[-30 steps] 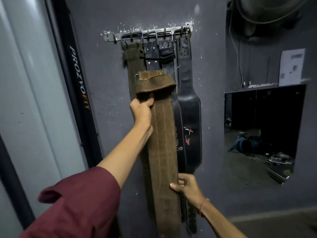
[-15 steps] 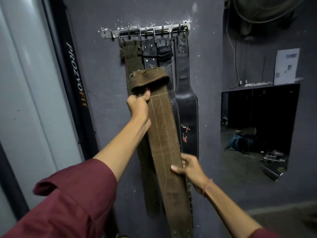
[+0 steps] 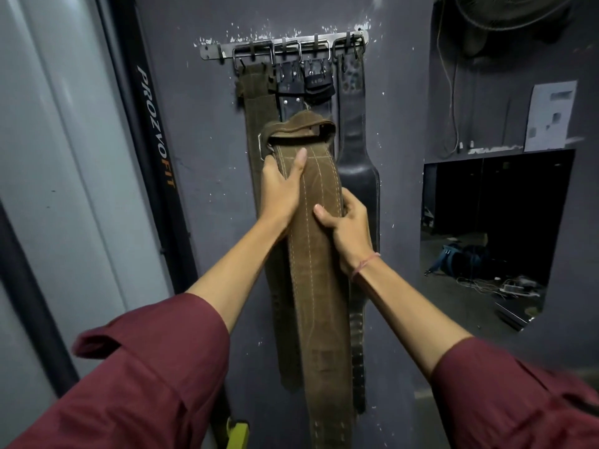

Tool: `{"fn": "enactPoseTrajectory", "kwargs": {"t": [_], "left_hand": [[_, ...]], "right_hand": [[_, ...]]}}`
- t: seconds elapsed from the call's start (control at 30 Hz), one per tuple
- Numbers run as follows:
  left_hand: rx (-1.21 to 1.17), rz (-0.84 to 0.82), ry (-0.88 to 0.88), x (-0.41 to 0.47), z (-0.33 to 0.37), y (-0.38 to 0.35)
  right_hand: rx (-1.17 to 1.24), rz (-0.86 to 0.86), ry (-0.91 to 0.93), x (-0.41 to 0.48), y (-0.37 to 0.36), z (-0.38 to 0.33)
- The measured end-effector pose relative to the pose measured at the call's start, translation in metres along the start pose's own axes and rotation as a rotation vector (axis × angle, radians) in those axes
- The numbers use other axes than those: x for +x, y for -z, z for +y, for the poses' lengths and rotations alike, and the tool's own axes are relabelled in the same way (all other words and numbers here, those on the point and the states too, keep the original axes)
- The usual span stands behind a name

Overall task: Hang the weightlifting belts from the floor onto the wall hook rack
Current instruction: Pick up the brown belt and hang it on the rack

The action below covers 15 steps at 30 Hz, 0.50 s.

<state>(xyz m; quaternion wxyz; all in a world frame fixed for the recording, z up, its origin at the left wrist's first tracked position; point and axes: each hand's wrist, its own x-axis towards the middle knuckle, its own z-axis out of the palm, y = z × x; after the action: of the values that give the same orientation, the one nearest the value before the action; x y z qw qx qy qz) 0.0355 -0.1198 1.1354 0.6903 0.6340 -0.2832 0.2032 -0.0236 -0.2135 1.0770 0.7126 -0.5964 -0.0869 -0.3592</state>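
Observation:
A brown suede belt (image 3: 319,286) hangs upright in front of the wall, its top end folded over with a metal buckle at the left. My left hand (image 3: 280,186) grips it just below the fold, thumb on the front. My right hand (image 3: 348,231) grips its right edge a little lower. The metal hook rack (image 3: 214,52) is screwed to the grey wall above. On the rack hang an olive belt (image 3: 256,105), two black belts with buckles (image 3: 303,81) and a wide black leather belt (image 3: 356,157), partly hidden behind the brown belt.
A black frame post marked PROZVOFIT (image 3: 155,131) stands left of the rack. To the right is a dark wall opening (image 3: 492,228) with cables and a blue bag beyond. A fan (image 3: 505,14) and a paper sheet (image 3: 551,115) are on the wall above it.
My right hand has moved up the brown belt from its lower part to just under my left hand. The belt's folded top has dropped slightly lower in view.

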Motion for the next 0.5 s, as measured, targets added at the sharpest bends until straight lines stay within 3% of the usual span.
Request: {"fn": "enactPoseTrajectory", "kwargs": {"t": [0.17, 0.37, 0.5], "left_hand": [[0.061, 0.084, -0.097, -0.07, -0.038, 0.01], [0.018, -0.083, 0.224, -0.192, -0.143, 0.022], [-0.022, -0.061, 0.29, -0.216, -0.155, 0.022]], "right_hand": [[0.041, 0.023, 0.019, 0.008, -0.02, -0.014], [0.076, 0.141, -0.055, 0.021, -0.007, -0.023], [0.072, 0.128, -0.052, 0.015, 0.001, -0.023]]}}
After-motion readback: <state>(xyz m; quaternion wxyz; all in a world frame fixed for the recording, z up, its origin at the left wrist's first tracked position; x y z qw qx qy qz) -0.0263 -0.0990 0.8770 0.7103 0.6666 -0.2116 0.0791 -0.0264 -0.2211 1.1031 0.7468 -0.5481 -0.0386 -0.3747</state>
